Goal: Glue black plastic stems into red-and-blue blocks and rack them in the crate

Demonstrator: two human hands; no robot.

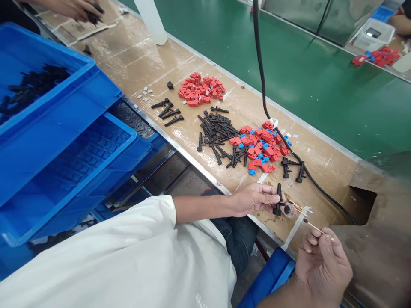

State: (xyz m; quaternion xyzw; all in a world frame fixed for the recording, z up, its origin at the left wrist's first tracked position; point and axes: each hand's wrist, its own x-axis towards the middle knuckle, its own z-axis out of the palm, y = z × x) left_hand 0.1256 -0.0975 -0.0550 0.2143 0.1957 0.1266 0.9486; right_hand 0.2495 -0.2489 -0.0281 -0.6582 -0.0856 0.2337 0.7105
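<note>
My left hand (255, 200) is closed on a black plastic part (278, 200), a rod with a blocky end and a side stub, held upright over the bench. Just right of it is a small clear cup (290, 211) with something dark inside. Between the fingertips of my right hand (324, 261) is a cotton swab (314, 226), its dark tip pointing toward the cup but apart from it. More cotton swabs (298, 207) lie behind the cup, near a strip of tape (295, 229). Several similar black parts (218, 128) lie heaped further along the bench.
Red pieces (201, 90) and red-and-blue pieces (265, 145) lie in piles. A black cable (263, 81) hangs down and crosses the bench. Stacked blue crates (61, 102) stand at left. A co-worker's hand (73, 8) holds a dark part. Beyond the bench runs a green surface (305, 85).
</note>
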